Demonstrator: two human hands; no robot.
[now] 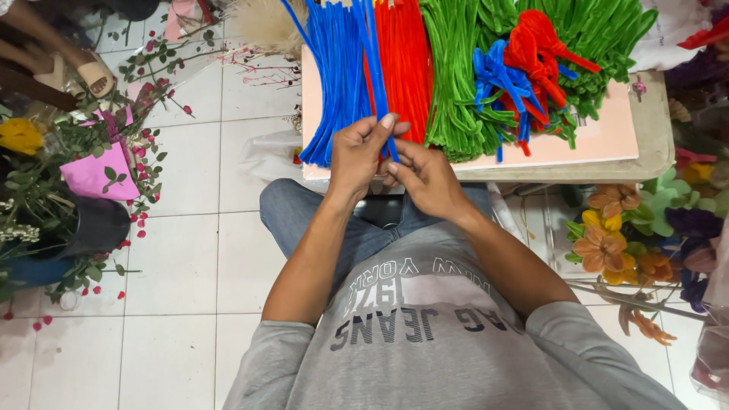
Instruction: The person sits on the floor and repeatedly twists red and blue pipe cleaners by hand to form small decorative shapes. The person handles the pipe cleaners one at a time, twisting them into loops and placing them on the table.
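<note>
While both hands point(391, 163) pinch blue stems point(334, 72), red point(402, 61) and green bundles point(456, 76) lie beside.

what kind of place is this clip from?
Likely a small florist or flower-craft workshop. Bundles of blue, red and green pipe cleaners lie on a low table, finished fuzzy flowers sit to one side, and real stems in a bucket stand on the tiled floor. Both hands, left hand and right hand, work a blue pipe cleaner.

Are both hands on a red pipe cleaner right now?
No: the left hand and right hand pinch a blue pipe cleaner, while the red pipe cleaners lie untouched on the board.
</note>
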